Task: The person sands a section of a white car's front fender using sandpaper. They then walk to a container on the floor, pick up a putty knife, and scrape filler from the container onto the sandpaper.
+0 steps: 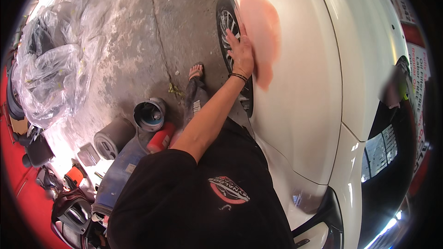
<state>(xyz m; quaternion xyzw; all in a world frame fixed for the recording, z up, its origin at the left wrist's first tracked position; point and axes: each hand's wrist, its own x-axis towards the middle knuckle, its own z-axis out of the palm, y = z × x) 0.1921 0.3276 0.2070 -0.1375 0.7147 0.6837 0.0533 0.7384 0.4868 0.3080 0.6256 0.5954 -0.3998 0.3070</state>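
Observation:
My left hand (pixel 242 55) reaches out with its fingers spread, laid against the edge of a white car's fender (pixel 300 64) by the wheel arch. It holds nothing, and a dark band circles the wrist. Beside the fingers, a smooth pinkish patch of what looks like body filler (pixel 262 32) spreads over the white paint. Part of the spoked wheel (pixel 226 20) shows behind the hand. My right hand is not in view.
Clear plastic sheeting (pixel 60 64) is heaped on the concrete floor at left. A blue drum (pixel 117 175), a grey container (pixel 113 138), an open bucket (pixel 150 114) and a red container (pixel 161 137) stand close on my left. The car's side mirror (pixel 323 226) juts out near my right side.

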